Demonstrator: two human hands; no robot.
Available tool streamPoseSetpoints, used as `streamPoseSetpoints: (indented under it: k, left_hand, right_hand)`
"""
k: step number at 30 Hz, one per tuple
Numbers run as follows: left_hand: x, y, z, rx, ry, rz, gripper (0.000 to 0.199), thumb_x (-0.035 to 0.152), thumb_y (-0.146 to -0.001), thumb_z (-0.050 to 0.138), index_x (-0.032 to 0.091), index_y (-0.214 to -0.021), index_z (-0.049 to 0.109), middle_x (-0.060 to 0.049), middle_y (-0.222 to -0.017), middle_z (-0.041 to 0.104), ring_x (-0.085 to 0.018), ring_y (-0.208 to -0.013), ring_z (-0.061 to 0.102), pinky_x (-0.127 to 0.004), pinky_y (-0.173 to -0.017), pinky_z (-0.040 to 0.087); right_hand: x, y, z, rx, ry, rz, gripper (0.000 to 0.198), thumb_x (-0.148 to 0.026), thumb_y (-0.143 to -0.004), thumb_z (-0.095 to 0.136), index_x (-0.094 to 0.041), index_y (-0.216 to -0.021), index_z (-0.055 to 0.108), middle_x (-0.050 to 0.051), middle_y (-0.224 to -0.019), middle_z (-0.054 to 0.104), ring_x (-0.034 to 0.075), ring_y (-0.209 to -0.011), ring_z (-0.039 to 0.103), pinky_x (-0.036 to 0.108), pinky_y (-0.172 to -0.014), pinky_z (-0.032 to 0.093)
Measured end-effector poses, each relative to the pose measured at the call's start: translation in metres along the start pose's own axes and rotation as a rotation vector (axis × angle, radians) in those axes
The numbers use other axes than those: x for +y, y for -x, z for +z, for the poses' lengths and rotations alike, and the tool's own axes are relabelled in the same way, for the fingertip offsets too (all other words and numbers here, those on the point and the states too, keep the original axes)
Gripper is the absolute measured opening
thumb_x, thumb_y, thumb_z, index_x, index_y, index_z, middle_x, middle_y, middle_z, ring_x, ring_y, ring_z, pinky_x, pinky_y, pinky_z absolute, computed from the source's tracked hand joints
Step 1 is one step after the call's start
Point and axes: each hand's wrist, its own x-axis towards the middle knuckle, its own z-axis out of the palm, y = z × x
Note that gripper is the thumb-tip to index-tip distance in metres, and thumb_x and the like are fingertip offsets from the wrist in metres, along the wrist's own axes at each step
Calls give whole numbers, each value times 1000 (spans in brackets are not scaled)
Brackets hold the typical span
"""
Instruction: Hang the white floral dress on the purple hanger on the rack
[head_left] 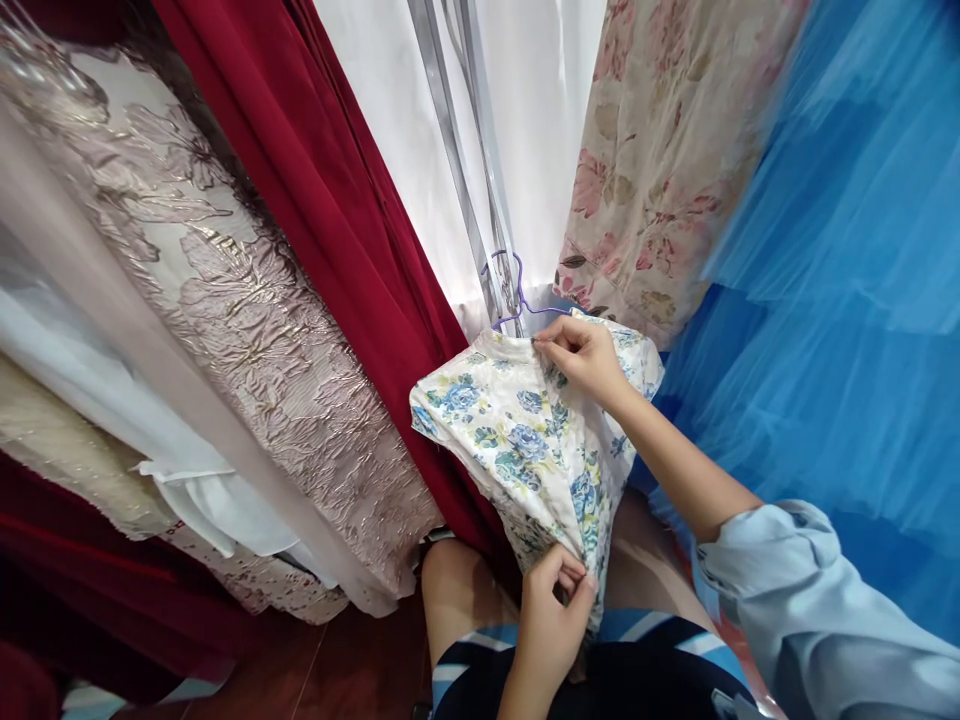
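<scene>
A white garment with blue and green flowers [517, 440] hangs from a thin purple hanger [520, 290] in front of my lap. Near its top, my right hand [581, 358] pinches the cloth at the neckline between thumb and fingertips. Lower down, my left hand [553, 605] grips the opening edge of the same garment with thumb and forefinger. Between the two hands the edge runs in a slanting line. The hanger's hook reaches up beside some grey ribbon-like straps [461, 130]. The garment's lower end is bunched and partly hidden by my left hand.
Left of me hang a dark red drape [330, 220], a shiny pinkish embossed fabric [255, 330] and several pale garments. Behind are white cloth [540, 110] and a beige floral fabric [645, 190]. Layered blue tulle [840, 300] fills the right. Reddish floor [352, 660] shows below.
</scene>
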Motion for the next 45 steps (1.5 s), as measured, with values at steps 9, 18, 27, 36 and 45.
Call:
streamPoseSetpoints:
  k: [9, 18, 27, 36, 45]
  left_hand:
    - [67, -74, -60, 151, -162, 368, 10, 23, -94, 53, 20, -92, 62, -4, -86, 64, -17, -80, 61, -28, -76, 48]
    - [164, -188, -118, 155, -668, 894, 25, 21, -99, 43, 20, -114, 64, -8, -123, 63, -23, -119, 54, -44, -104, 43]
    - [167, -194, -108, 306, -560, 882, 19, 23, -99, 46, 19, -95, 64, -5, -92, 67, -21, -91, 59, -33, -85, 45]
    - [174, -212, -132, 592, -229, 701, 18, 26, -96, 50, 17, -94, 66, -3, -85, 66, -17, -80, 61, -26, -74, 47]
    - [77, -244, -223, 864, 194, 240, 13, 22, -80, 56, 15, -87, 65, -2, -84, 65, -15, -79, 60, -25, -78, 46]
  right_hand:
    - [6, 25, -6, -60, 108, -114, 19, -33, -91, 60, -20, -83, 71, -6, -51, 36, 10, -49, 32, 24, -52, 30]
    - [6, 34, -4, -90, 114, -163, 18, -27, -92, 57, -20, -89, 73, -2, -58, 58, 11, -49, 46, 24, -53, 38]
    - [29, 40, 14, 3, 271, -311, 29, -28, -98, 49, -20, -89, 76, 5, -61, 63, 16, -57, 56, 28, -60, 42]
    - [54, 69, 34, -145, 357, -354, 33, -28, -100, 46, -20, -85, 74, 3, -58, 56, 15, -58, 52, 28, -62, 37]
    - [74, 155, 23, -314, 329, -435, 29, -22, -101, 47, -19, -80, 67, 0, -57, 55, 13, -52, 47, 28, -56, 30]
